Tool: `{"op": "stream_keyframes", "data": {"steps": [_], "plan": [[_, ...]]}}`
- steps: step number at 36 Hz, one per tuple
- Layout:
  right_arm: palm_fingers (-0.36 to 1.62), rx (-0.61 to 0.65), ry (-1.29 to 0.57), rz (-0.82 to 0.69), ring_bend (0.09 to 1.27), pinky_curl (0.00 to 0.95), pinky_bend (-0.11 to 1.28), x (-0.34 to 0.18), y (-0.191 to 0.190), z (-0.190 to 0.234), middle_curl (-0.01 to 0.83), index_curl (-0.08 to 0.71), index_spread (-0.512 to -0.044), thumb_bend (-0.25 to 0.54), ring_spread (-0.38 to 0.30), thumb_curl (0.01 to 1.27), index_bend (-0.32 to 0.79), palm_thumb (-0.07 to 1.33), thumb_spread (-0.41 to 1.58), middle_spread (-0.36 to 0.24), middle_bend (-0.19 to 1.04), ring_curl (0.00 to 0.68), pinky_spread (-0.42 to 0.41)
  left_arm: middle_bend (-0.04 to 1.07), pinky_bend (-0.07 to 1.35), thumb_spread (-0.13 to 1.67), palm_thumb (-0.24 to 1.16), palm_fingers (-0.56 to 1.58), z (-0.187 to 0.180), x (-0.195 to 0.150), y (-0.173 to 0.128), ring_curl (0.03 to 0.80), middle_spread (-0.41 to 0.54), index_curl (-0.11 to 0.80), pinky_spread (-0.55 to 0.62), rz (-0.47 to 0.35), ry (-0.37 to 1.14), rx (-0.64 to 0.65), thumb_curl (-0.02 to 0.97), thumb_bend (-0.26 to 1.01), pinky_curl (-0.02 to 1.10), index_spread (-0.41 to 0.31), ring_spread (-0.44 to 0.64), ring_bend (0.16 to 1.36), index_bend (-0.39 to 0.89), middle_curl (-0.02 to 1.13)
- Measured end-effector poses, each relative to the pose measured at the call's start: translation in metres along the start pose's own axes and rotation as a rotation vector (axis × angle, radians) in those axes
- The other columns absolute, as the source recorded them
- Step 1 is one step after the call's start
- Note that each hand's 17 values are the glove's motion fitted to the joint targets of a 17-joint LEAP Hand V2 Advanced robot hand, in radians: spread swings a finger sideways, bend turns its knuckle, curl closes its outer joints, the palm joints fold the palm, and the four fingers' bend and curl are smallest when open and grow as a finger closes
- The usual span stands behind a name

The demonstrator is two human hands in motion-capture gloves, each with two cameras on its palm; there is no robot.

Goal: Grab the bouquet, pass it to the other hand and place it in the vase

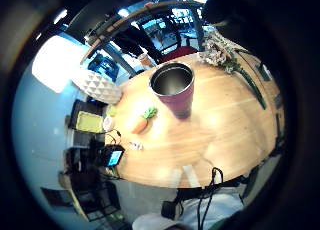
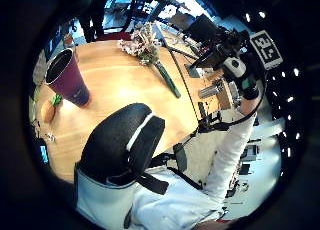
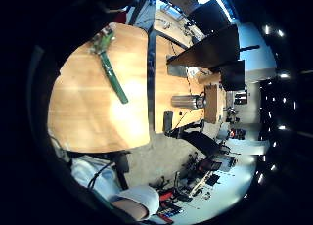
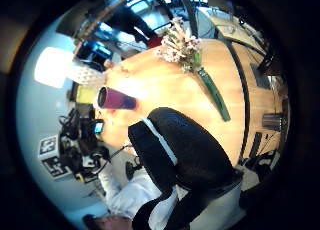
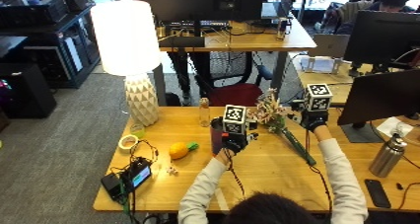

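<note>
your bouquet [image 5: 279, 119] lies flat on the wooden worktop [image 5: 262, 174], its pale flower head toward the far edge and its green wrapped stems running back toward you on your right side. nothing holds it. the dark purple vase [image 5: 217, 135] stands upright on the worktop to the left of the bouquet, near it but apart, with its mouth open to the top.

your left hand [image 5: 234, 141] is raised just beside the vase, on the side nearer the bouquet; from above i cannot tell whether it touches the vase. in its thumb side palm view a dark gloved finger [image 2: 122, 142] curves across the frame with nothing inside it, and the vase [image 2: 67, 77] and bouquet [image 2: 147, 50] sit well below on the worktop, so this hand is released and carries nothing.

your right hand [image 5: 314, 119] hovers at the right of the bouquet, just beside the stems, and i cannot tell from above whether it touches them. its thumb side palm view shows a relaxed gloved finger [image 4: 187, 152] with nothing in it and the bouquet [image 4: 192, 65] lying free on the wood, so it is released as well.

on the left part of the worktop lie an orange toy fruit with a green top [image 5: 180, 149], a roll of tape [image 5: 128, 142] and a small device with a lit screen [image 5: 136, 174]. a white lamp [image 5: 134, 61] stands at the far left corner.
</note>
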State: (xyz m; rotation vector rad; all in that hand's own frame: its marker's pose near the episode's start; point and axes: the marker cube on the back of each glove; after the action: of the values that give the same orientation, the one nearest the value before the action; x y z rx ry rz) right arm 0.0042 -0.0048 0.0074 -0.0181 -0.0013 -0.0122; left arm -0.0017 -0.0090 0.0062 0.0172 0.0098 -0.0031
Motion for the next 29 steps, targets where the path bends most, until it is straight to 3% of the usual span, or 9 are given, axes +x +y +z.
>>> {"op": "stream_keyframes", "data": {"steps": [6,15,23,25,29], "plan": [[0.32,-0.018,-0.019,-0.008,0.38,0.208,0.59,0.003,-0.001,0.005,0.124,0.037,-0.282,0.113,0.096,0.07,0.06,0.22,0.72,-0.025,0.26,0.126,0.203,0.17,0.31,0.67,0.16,0.46,0.003,-0.004,-0.001,0.181,0.096,0.128,0.21,-0.019,0.009,-0.023,0.075,0.06,0.14,0.008,0.07,0.51,0.19,0.11],[0.28,-0.035,-0.056,-0.020,0.44,0.263,0.62,0.002,0.006,0.006,0.204,0.060,-0.348,0.073,0.124,0.11,0.08,0.24,0.99,-0.027,0.31,0.185,0.256,0.17,0.30,0.90,0.17,0.44,0.004,-0.004,-0.007,0.227,0.120,0.205,0.26,-0.015,0.020,-0.012,0.130,0.02,0.19,0.009,0.10,0.53,0.18,0.17],[0.30,-0.082,-0.065,0.032,0.48,0.284,0.62,0.007,0.016,0.006,0.251,0.084,-0.352,0.034,0.131,0.14,0.10,0.25,1.08,-0.019,0.32,0.216,0.269,0.17,0.30,0.97,0.18,0.42,-0.001,0.011,-0.011,0.246,0.127,0.249,0.28,0.038,0.020,0.015,0.169,-0.02,0.23,0.010,0.11,0.53,0.17,0.20],[0.39,-0.095,-0.072,0.066,0.52,0.286,0.63,0.013,0.014,0.009,0.259,0.093,-0.303,0.013,0.143,0.15,0.10,0.23,1.08,-0.006,0.32,0.229,0.273,0.17,0.30,0.99,0.18,0.42,0.004,0.016,-0.017,0.250,0.128,0.257,0.28,0.060,0.019,0.039,0.177,-0.02,0.23,0.010,0.11,0.53,0.17,0.20],[0.45,-0.113,-0.082,0.135,0.59,0.301,0.66,0.029,0.003,0.018,0.278,0.089,-0.255,-0.007,0.147,0.17,0.06,0.24,1.08,0.019,0.33,0.257,0.268,0.16,0.30,1.00,0.18,0.41,0.008,0.024,-0.020,0.259,0.130,0.273,0.28,0.085,0.023,0.061,0.191,-0.02,0.25,0.010,0.11,0.54,0.17,0.21]]}}
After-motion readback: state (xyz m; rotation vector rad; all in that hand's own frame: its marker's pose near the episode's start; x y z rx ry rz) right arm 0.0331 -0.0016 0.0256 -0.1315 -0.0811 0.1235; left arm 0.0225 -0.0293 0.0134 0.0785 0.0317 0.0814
